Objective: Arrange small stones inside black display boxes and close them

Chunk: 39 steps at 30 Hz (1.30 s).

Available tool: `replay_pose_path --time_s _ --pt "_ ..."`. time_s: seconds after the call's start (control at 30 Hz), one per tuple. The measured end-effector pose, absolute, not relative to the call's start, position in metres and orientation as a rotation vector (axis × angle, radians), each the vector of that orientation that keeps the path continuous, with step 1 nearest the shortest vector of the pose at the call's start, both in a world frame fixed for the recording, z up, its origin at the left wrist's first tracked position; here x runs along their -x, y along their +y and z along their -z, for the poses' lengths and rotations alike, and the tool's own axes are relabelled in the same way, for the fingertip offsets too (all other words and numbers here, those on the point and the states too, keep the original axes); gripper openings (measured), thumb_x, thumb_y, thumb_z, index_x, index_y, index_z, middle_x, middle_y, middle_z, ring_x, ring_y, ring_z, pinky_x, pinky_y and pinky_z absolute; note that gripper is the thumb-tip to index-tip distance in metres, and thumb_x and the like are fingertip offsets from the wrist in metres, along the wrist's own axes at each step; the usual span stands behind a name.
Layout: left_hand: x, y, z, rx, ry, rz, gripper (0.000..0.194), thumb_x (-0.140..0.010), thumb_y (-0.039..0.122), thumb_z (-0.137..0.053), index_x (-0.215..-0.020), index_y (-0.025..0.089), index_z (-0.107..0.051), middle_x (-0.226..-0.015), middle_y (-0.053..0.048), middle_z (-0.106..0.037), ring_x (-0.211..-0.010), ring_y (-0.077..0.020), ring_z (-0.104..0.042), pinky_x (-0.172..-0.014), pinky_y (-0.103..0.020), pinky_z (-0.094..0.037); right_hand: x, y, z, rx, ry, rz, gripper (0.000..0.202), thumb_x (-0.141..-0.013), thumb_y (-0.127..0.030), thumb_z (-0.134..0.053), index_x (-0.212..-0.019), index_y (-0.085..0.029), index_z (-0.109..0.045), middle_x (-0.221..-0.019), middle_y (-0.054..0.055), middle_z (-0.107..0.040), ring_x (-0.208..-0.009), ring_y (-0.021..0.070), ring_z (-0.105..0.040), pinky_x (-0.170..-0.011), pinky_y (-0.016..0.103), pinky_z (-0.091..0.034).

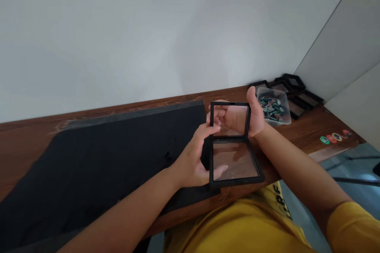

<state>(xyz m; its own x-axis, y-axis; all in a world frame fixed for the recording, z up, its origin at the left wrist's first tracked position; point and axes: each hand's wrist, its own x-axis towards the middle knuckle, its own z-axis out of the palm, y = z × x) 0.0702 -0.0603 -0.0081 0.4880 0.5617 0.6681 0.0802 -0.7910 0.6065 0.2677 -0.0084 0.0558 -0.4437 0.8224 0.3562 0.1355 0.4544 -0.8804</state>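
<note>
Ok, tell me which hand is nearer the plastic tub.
Right. The right hand is just left of the plastic tub; the left hand is farther off, at the left side of the open black case.

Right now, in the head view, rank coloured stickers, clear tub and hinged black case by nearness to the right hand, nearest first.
1. Hinged black case, in front of the right hand.
2. Clear tub, just right of the hand.
3. Coloured stickers, farther right.

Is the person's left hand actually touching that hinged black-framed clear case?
Touching. The head view shows the left hand gripping the left edge of the hinged black-framed clear case, one finger lapping over its frame.
</note>
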Motion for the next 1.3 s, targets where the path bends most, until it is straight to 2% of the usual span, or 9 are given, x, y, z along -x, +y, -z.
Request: replay_pose_path --time_s 0.07,0.2,0.27,0.4,0.53,0.7,0.9,1.13,1.3 --pt "-0.071 -0.060 0.005 -2.271 0.545 -1.268 0.083 -0.082 0.028 -0.082 -0.153 0.031 -0.041 -0.141 -0.013 -0.053 -0.134 -0.0345 -0.054 -0.115 -0.056 -0.045 -0.266 -0.008 -0.057 0.813 -1.911 -0.986 0.118 -0.075 -0.093 0.019 -0.137 -0.029 -0.058 -0.148 0.009 -0.059 -0.123 0.0289 -0.063 -0.094 0.048 -0.056" --pt "-0.072 -0.059 0.002 -2.328 0.631 -1.325 0.043 -0.089 0.021 -0.077 -0.129 0.034 -0.068 -0.129 -0.008 -0.063 -0.120 -0.0275 -0.064 -0.103 -0.046 -0.055 -0.265 -0.007 -0.056 0.825 -1.972 -0.869 0.119 -0.076 -0.088 0.023 -0.145 -0.030 -0.053 -0.157 0.008 -0.051 -0.121 0.0297 -0.065 -0.088 0.047 -0.059" --pt "-0.073 -0.057 0.002 -2.333 0.660 -1.382 0.031 -0.092 0.019 -0.074 -0.119 0.034 -0.074 -0.121 -0.006 -0.067 -0.112 -0.0241 -0.068 -0.097 -0.041 -0.058 -0.265 -0.007 -0.055 0.860 -1.953 -0.818 0.114 -0.080 -0.085 0.023 -0.145 -0.032 -0.054 -0.154 0.007 -0.054 -0.122 0.0288 -0.064 -0.089 0.047 -0.058" --pt "-0.073 -0.054 0.004 -2.332 0.676 -1.444 0.021 -0.094 0.021 -0.074 -0.109 0.034 -0.079 -0.112 -0.004 -0.070 -0.102 -0.0202 -0.070 -0.089 -0.036 -0.059 -0.266 -0.009 -0.051 0.906 -1.863 -0.821 0.107 -0.085 -0.082 0.020 -0.141 -0.033 -0.057 -0.144 0.008 -0.062 -0.125 0.0284 -0.062 -0.094 0.050 -0.055" --pt "-0.072 -0.053 0.006 -2.307 0.674 -1.424 0.017 -0.095 0.024 -0.074 -0.104 0.035 -0.082 -0.110 -0.005 -0.071 -0.100 -0.0202 -0.070 -0.086 -0.036 -0.061 -0.269 -0.010 -0.046 0.884 -1.936 -0.997 0.111 -0.084 -0.085 0.021 -0.133 -0.032 -0.063 -0.133 0.007 -0.069 -0.116 0.0257 -0.066 -0.094 0.048 -0.055" --pt "-0.073 -0.054 0.008 -2.248 0.664 -1.439 0.019 -0.095 0.019 -0.072 -0.100 0.034 -0.083 -0.108 -0.005 -0.070 -0.100 -0.0193 -0.070 -0.084 -0.034 -0.061 -0.272 -0.010 -0.044 0.860 -1.924 -1.152 0.114 -0.084 -0.084 0.023 -0.117 -0.028 -0.070 -0.111 0.007 -0.075 -0.103 0.0237 -0.069 -0.091 0.047 -0.055" --pt "-0.075 -0.055 0.008 -2.169 0.681 -1.446 0.013 -0.096 0.027 -0.073 -0.090 0.032 -0.084 -0.104 -0.006 -0.069 -0.097 -0.0201 -0.070 -0.081 -0.035 -0.061 -0.272 -0.010 -0.042 0.826 -1.936 -1.148 0.110 -0.084 -0.090 0.015 -0.116 -0.028 -0.070 -0.120 0.008 -0.073 -0.106 0.0266 -0.067 -0.091 0.050 -0.053" --pt "-0.075 -0.055 0.007 -2.155 0.669 -1.472 0.015 -0.095 0.026 -0.074 -0.084 0.032 -0.084 -0.102 -0.005 -0.069 -0.095 -0.0198 -0.069 -0.080 -0.035 -0.059 -0.269 -0.010 -0.041 0.616 -1.734 -1.588 0.101 -0.079 -0.096 0.001 -0.120 -0.026 -0.061 -0.112 0.010 -0.073 -0.087 0.0251 -0.066 -0.087 0.049 -0.056" --pt "-0.074 -0.056 0.007 -2.118 0.691 -1.454 0.018 -0.093 0.026 -0.076 -0.076 0.028 -0.082 -0.103 -0.005 -0.067 -0.093 -0.0202 -0.067 -0.077 -0.035 -0.059 -0.269 -0.011 -0.042 0.589 -1.685 -1.637 0.090 -0.078 -0.097 -0.015 -0.116 -0.027 -0.058 -0.110 0.010 -0.072 -0.089 0.0258 -0.066 -0.087 0.050 -0.057"
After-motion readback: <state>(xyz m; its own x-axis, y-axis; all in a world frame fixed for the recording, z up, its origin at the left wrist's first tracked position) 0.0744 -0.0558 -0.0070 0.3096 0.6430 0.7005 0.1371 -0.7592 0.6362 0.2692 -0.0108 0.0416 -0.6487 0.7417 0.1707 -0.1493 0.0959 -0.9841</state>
